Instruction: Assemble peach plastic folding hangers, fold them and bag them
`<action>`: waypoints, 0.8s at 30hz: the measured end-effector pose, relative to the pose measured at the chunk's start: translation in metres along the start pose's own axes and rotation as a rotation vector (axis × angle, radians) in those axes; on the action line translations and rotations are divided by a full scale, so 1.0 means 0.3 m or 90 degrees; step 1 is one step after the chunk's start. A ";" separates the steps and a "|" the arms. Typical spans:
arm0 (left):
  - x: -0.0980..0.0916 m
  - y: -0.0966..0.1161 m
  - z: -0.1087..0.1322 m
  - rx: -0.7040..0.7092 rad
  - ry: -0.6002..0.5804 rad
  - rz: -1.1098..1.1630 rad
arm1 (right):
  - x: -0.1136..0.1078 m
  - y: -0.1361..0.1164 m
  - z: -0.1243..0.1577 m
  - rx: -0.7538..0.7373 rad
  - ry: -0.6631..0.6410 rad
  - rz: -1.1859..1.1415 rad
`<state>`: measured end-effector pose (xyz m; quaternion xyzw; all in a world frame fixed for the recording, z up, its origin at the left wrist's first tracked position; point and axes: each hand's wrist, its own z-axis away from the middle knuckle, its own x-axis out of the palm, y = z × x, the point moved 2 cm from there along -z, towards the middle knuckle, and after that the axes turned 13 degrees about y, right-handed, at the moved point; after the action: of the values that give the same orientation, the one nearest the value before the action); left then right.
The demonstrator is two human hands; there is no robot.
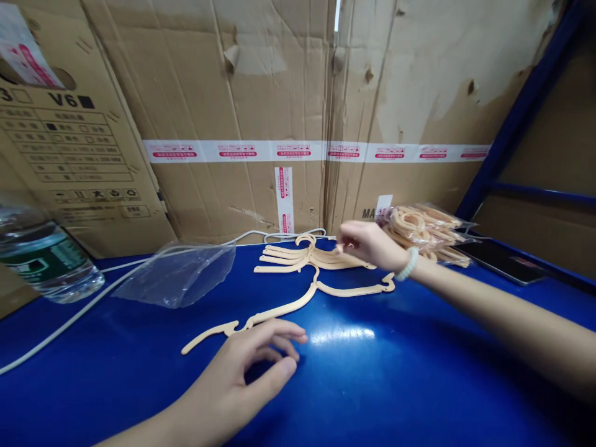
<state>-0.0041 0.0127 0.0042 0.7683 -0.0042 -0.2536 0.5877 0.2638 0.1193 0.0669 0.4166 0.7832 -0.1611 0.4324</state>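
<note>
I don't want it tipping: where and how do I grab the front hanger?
I'd pinch the front hanger at its middle, where its arms meet, from the near side: they spread both ways from there, and stacked hangers lie behind.

There's a green-labelled water bottle [49, 257] at left, a white cable [69, 326] beside it, taped cardboard [223, 105] behind, and a dark phone [505, 262] at right.

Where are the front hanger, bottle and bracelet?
Front hanger [288, 308]: head view, on its left arm.
Bottle [49, 257]: head view, on its green label.
Bracelet [410, 266]: head view, on its pale band.
</note>
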 end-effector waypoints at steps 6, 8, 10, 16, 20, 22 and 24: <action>0.037 -0.012 -0.026 -0.221 -0.062 0.290 | -0.038 -0.391 0.119 -0.345 0.240 -0.052; 0.039 -0.011 -0.028 -0.223 -0.073 0.271 | -0.040 -0.453 0.126 -0.341 0.276 -0.063; 0.036 -0.011 -0.027 -0.217 -0.065 0.244 | -0.034 -0.474 0.116 -0.314 0.274 -0.066; 0.013 -0.006 -0.034 -0.225 0.020 0.310 | 0.020 -0.331 0.049 -0.131 0.142 -0.092; 0.004 0.010 -0.036 -0.281 0.047 0.374 | 0.068 -0.149 0.035 0.039 0.055 -0.044; 0.000 0.015 -0.036 -0.278 0.060 0.389 | 0.091 -0.077 0.044 0.071 0.033 -0.038; -0.005 0.013 -0.037 -0.271 0.075 0.391 | 0.112 -0.030 0.057 0.092 0.011 -0.044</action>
<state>0.0000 0.0220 0.0102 0.6052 -0.1479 -0.0159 0.7820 0.2566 0.1206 0.0287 0.4206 0.7873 -0.2286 0.3886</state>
